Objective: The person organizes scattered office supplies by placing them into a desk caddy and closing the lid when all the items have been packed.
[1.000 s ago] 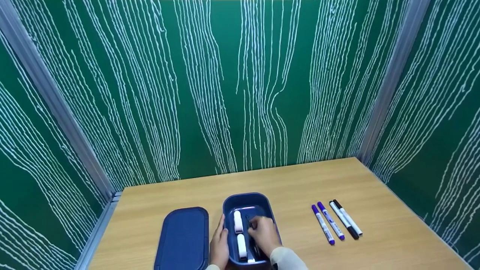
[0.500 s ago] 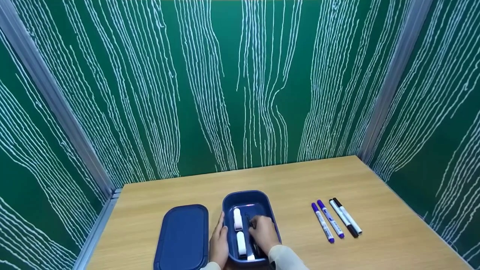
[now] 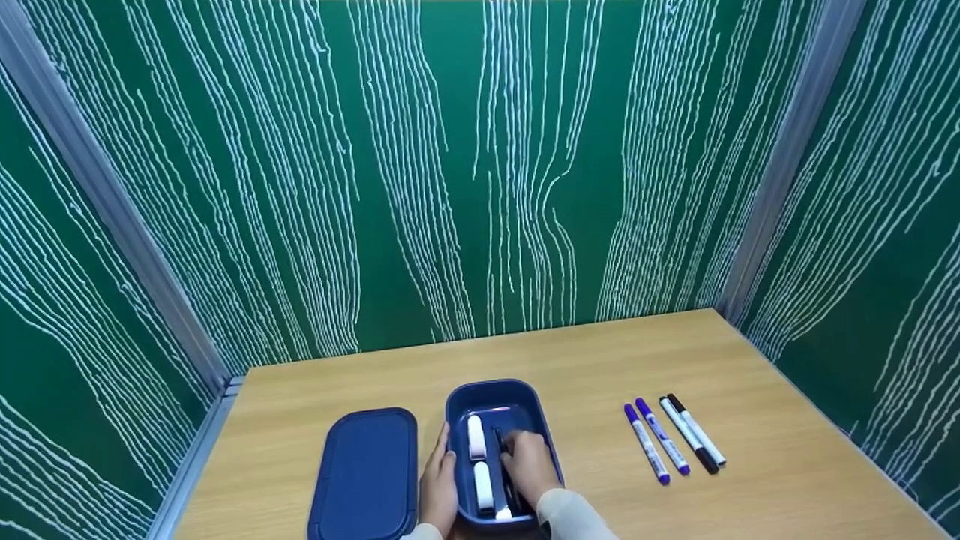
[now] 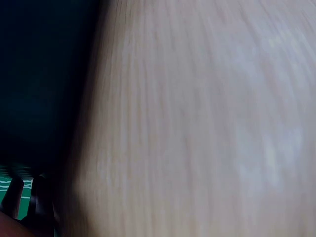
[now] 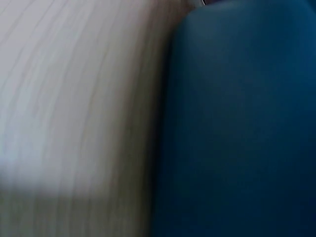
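Note:
A deep navy-blue box (image 3: 495,388) with rounded corners lies uncovered at the table's front middle. Along its left wall rests my left hand (image 3: 438,484), fingers straight and touching the outside. My right hand (image 3: 531,463) reaches in over the right rim, its curled fingers pinching a slim black pen (image 3: 498,437) that lies lengthwise in the box; the palm side is hidden. Left of the pen sit two white rounded objects in a row, a far one (image 3: 476,437) and a near one (image 3: 483,486). A small white piece (image 3: 503,514) shows at the near end.
Left of the box lies its matching flat navy lid (image 3: 367,472). To the right are two purple-capped markers (image 3: 649,444) and two black-and-white markers (image 3: 690,433) on the wooden table (image 3: 585,360). Green panels (image 3: 450,172) with white wavy lines enclose the back and sides.
The right hand's fingers have shifted slightly, and the black pen now shows more of its length, lying straighter along the box. The left hand has stayed against the wall.

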The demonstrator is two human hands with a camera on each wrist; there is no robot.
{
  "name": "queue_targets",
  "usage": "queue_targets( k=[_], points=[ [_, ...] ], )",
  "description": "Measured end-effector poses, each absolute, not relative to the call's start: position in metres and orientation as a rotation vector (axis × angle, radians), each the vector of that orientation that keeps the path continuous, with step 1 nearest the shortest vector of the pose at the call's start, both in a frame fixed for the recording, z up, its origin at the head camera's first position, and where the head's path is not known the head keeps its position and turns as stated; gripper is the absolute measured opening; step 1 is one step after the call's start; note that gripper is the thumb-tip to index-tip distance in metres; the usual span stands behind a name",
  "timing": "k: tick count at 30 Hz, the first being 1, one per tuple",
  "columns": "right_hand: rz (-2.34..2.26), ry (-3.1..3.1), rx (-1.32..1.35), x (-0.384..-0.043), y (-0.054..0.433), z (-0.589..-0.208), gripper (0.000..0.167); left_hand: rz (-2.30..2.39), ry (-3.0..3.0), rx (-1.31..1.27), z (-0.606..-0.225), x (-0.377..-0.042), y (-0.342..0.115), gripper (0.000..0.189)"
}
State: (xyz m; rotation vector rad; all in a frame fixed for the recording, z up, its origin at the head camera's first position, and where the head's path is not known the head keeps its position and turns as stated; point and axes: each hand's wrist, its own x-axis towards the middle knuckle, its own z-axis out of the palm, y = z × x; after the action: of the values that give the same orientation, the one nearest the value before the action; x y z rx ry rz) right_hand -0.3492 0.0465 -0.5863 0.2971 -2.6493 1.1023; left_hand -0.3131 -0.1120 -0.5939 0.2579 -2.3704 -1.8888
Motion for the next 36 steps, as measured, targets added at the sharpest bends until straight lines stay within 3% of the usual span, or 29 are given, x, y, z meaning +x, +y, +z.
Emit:
queue_targets(
  k=[36],
  points=[
    [1.052,-2.61,0.401,-0.3479,0.0453,-0.5897,0.017,-1.862,-2.338,0.255,-0.5941,-0.3113,-0.1109,0.05]
  ],
)
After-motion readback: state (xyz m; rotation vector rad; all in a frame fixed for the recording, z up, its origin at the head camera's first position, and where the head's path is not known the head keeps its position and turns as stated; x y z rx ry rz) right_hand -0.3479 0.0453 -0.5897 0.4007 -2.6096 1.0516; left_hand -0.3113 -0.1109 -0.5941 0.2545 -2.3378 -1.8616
